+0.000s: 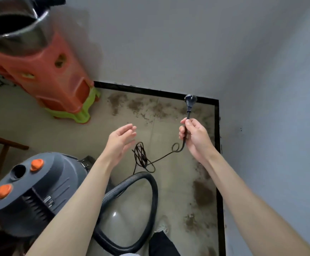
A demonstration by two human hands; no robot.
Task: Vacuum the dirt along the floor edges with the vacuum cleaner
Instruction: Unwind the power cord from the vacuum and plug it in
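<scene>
A grey vacuum cleaner [30, 189] with orange knobs stands at the lower left; its black ribbed hose [146, 183] loops across the floor in front of it. My right hand [193, 135] grips the black power cord [159, 158] just below the plug [190, 100], which points up toward the corner. The rest of the cord lies in a loose tangle on the floor between my hands. My left hand [120, 139] hovers with fingers relaxed, holding nothing. Brown dirt [137, 106] is scattered along the far wall and down the right wall.
A stack of orange and green plastic stools [58, 84] stands against the far wall at left, with a shiny black bag [15, 24] on top. A black baseboard [217, 145] lines both walls. A wooden furniture leg [1, 145] sits at the left edge. My shoe [162, 226] is near the bottom.
</scene>
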